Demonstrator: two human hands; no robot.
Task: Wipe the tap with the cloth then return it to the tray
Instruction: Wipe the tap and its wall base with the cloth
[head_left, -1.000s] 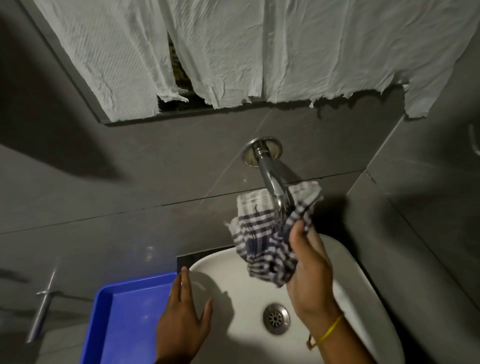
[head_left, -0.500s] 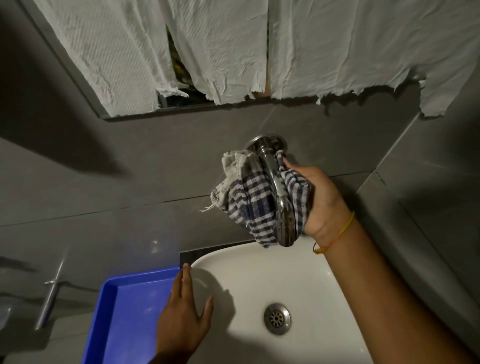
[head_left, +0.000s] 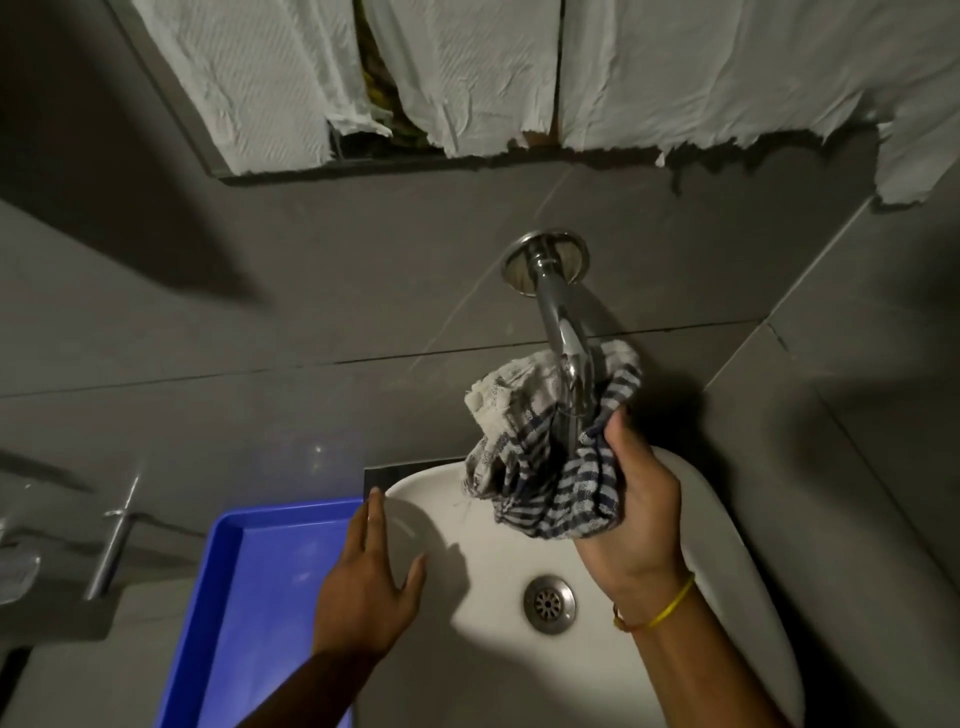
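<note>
A chrome tap (head_left: 555, 306) juts from the grey tiled wall over a white basin (head_left: 722, 530). A blue-and-white checked cloth (head_left: 550, 467) is bunched around the tap's spout end, hiding its tip. My right hand (head_left: 636, 514) grips the cloth from below, pressing it to the spout. My left hand (head_left: 371, 587) rests flat, fingers apart, on the basin's left rim. A blue tray (head_left: 270, 582) with nothing in it sits just left of the basin.
White paper sheets (head_left: 675, 73) hang taped over the mirror above. A metal handle (head_left: 111, 545) sticks out of the wall at the left. The basin's drain (head_left: 549, 603) lies below my right hand. A side wall closes in on the right.
My right hand has slid the cloth down from near the tap's wall flange to the spout end. My left hand has stayed on the basin rim.
</note>
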